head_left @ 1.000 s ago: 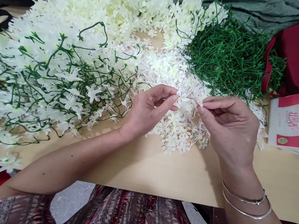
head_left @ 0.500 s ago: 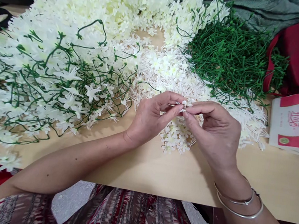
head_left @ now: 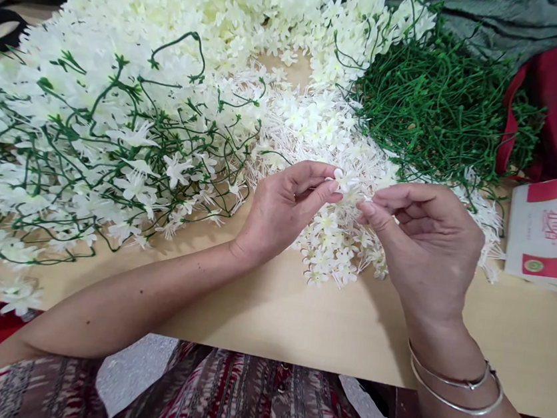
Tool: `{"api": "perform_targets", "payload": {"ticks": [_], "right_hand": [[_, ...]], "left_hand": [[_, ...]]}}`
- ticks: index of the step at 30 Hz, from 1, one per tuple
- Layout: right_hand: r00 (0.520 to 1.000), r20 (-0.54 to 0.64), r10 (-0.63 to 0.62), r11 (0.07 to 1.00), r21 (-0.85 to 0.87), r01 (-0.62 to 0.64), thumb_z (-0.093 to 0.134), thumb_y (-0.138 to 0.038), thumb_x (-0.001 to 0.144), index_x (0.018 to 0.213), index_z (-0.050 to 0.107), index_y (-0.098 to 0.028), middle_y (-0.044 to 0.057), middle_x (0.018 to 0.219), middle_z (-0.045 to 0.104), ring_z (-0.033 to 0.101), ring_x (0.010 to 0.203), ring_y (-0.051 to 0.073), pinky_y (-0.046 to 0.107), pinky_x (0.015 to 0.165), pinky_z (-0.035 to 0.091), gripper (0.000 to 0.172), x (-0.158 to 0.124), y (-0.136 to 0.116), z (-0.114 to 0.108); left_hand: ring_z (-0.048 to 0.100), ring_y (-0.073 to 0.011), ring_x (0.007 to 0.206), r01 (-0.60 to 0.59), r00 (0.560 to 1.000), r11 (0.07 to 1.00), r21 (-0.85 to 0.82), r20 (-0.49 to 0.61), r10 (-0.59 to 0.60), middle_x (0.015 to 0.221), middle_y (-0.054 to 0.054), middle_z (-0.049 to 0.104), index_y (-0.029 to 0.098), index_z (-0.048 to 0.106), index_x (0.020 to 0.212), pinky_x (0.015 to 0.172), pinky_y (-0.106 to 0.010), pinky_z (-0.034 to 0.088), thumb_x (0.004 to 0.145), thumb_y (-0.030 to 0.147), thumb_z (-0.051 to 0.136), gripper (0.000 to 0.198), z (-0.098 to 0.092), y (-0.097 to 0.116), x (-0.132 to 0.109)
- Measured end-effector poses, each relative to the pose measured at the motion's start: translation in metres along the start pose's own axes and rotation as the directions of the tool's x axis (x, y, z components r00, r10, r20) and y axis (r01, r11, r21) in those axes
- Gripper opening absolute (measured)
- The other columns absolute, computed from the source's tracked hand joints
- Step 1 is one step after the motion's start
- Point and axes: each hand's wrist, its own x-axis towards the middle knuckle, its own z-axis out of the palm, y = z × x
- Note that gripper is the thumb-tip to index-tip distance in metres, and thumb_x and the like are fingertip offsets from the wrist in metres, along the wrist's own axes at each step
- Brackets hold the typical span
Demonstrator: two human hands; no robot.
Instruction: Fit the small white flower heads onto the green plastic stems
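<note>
Here I have white flower (head_left: 345, 179), petals showing, in left fingers (head_left: 325, 189); tiny white piece (head_left: 367, 199), shape unclear, near it in right fingers (head_left: 371, 211).

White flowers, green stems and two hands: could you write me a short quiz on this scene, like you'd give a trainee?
1. True or false: silver bangles sit on the wrist of the right hand.
2. What colour are the stems heaped at upper right? A) red; B) green; C) blue.
3. Fill in: between thumb and finger, the left hand pinches a small white ____.

Key: 1. True. 2. B. 3. Flower.
</note>
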Motion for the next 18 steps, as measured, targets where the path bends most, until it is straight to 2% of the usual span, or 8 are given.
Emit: {"api": "perform_targets", "payload": {"ticks": [7,12,18], "right_hand": [[0.994,0.028,-0.101,0.978,-0.183,0.105,0.072,-0.023,0.092,0.091,0.074,-0.033,-0.001,0.086,0.076,0.072,0.083,0.023,0.042,0.077,0.059,0.01,-0.003,-0.005,0.001],[0.988,0.002,-0.156,0.961,-0.231,0.152,0.073,-0.02,0.089,0.087,0.074,-0.029,-0.001,0.08,0.073,0.069,0.078,0.02,0.037,0.072,0.056,0.01,-0.002,-0.007,0.002],[0.985,0.044,-0.169,0.937,-0.303,0.175,0.071,-0.017,0.091,0.086,0.073,-0.028,-0.001,0.077,0.072,0.066,0.073,0.018,0.036,0.07,0.053,0.012,-0.004,-0.012,0.004]], "left_hand": [[0.081,-0.0206,0.091,0.028,0.999,1.0,0.002,0.025,-0.028,0.094,-0.002,0.081,0.019,0.071,0.102,0.089,-0.035,0.069,0.089,0.042,0.08,0.028,0.003,0.001,-0.003],[0.08,-0.0203,0.094,0.015,0.999,0.999,0.041,0.05,-0.017,0.098,-0.003,0.082,0.02,0.073,0.104,0.091,-0.034,0.068,0.089,0.039,0.079,0.025,0.004,0.0,-0.005],[0.079,-0.0233,0.097,-0.025,0.997,0.989,0.144,0.072,0.015,0.104,-0.006,0.082,0.019,0.076,0.107,0.094,-0.038,0.066,0.094,0.034,0.074,0.02,0.005,0.004,-0.009]]}}
